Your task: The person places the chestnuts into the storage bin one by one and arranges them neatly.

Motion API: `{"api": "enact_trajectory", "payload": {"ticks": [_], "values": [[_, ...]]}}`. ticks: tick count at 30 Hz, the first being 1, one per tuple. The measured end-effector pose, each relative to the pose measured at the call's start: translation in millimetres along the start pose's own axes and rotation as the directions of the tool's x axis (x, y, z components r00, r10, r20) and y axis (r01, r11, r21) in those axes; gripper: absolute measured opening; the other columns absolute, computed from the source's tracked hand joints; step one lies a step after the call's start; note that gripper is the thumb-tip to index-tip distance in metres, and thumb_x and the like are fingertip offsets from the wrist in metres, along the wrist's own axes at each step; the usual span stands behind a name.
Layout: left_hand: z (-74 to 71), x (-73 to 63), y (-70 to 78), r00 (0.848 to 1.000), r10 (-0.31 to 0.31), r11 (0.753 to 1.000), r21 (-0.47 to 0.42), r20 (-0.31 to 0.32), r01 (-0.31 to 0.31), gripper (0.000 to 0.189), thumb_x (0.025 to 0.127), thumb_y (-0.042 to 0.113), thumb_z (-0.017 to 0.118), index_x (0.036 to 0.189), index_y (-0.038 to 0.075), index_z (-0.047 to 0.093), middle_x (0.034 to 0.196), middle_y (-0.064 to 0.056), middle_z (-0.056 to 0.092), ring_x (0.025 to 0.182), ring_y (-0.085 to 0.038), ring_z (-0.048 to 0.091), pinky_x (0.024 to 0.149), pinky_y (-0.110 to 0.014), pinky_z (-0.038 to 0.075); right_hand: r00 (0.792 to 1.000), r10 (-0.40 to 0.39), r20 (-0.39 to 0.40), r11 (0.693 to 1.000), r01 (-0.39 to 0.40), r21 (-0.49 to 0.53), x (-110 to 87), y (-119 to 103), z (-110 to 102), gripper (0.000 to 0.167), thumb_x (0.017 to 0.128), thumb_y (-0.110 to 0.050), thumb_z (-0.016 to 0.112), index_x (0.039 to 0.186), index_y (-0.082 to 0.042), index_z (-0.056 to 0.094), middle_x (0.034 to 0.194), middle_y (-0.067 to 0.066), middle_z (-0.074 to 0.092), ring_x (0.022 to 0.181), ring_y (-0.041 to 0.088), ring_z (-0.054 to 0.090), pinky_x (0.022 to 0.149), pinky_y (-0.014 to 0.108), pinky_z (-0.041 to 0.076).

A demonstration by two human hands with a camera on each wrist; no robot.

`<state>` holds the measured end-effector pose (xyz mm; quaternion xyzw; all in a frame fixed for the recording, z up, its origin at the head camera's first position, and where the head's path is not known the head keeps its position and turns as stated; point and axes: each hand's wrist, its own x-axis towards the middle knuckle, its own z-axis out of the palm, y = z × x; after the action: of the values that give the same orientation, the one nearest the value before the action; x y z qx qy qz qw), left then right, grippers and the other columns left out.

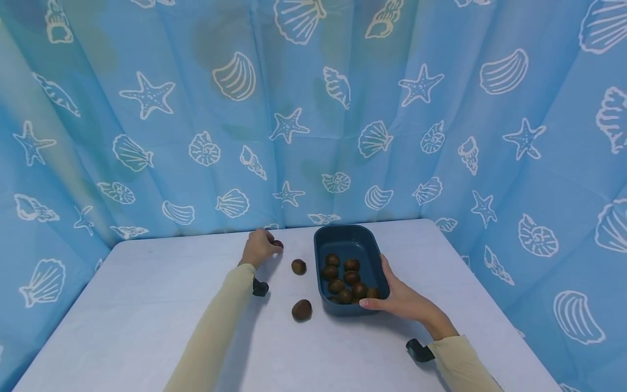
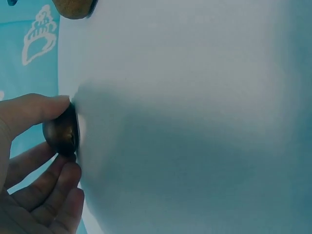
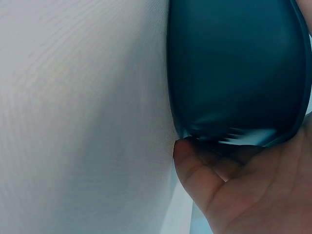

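My left hand point(image 1: 258, 249) pinches a brown oval kiwi-like fruit point(image 2: 62, 130) between thumb and fingers, near the table's far edge. Two more such fruits lie on the cloth to its right: one close by point(image 1: 298, 267) and one nearer me point(image 1: 301, 310). A dark blue rectangular tub point(image 1: 335, 309) with rounded corners stands right of them. Several of the brown fruits are gathered in its near half. My right hand point(image 1: 404, 298) grips the tub's near right corner, thumb at the front and fingers along the right side. The right wrist view shows the tub's outer wall point(image 3: 234, 63).
A white cloth covers the table point(image 1: 147, 305). Behind it and along the sides hangs a blue curtain point(image 1: 284, 158) printed with white shells and starfish, meeting the table's far edge. Small black devices sit at both wrists, the left one point(image 1: 260, 287) and the right one point(image 1: 419, 350).
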<state>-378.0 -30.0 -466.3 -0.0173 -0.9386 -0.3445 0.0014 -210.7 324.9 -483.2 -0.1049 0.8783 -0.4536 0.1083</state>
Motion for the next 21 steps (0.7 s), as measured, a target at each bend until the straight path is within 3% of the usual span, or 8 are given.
{"api": "enact_trajectory", "payload": {"ticks": [13, 21], "values": [[-3.2, -1.5, -2.2, 1.0, -0.003, 0.997, 0.073, 0.031, 0.001, 0.033, 0.086, 0.019, 0.081, 0.108, -0.003, 0.072, 0.103, -0.017, 0.072, 0.089, -0.029, 0.065, 0.088, -0.044, 0.057, 1.0, 0.008, 0.003, 1.0, -0.008, -0.027, -2.8, -4.9, -0.6, 0.131, 0.085, -0.051, 0.079, 0.163, -0.021, -0.022, 0.175, 0.017, -0.008, 0.159, 0.05, 0.01, 0.118, 0.076, 0.024], [-6.5, -1.7, 3.0, 0.999, 0.049, 0.998, 0.033, 0.012, -0.05, 0.03, 0.087, 0.021, 0.081, 0.106, -0.001, 0.074, 0.101, -0.014, 0.073, 0.089, -0.026, 0.064, 0.085, -0.041, 0.056, 1.0, 0.023, 0.001, 0.999, -0.023, -0.032, -3.8, -5.0, -1.5, 0.131, 0.085, -0.052, 0.078, 0.163, -0.021, -0.022, 0.175, 0.016, -0.01, 0.159, 0.05, 0.009, 0.119, 0.075, 0.024]]}}
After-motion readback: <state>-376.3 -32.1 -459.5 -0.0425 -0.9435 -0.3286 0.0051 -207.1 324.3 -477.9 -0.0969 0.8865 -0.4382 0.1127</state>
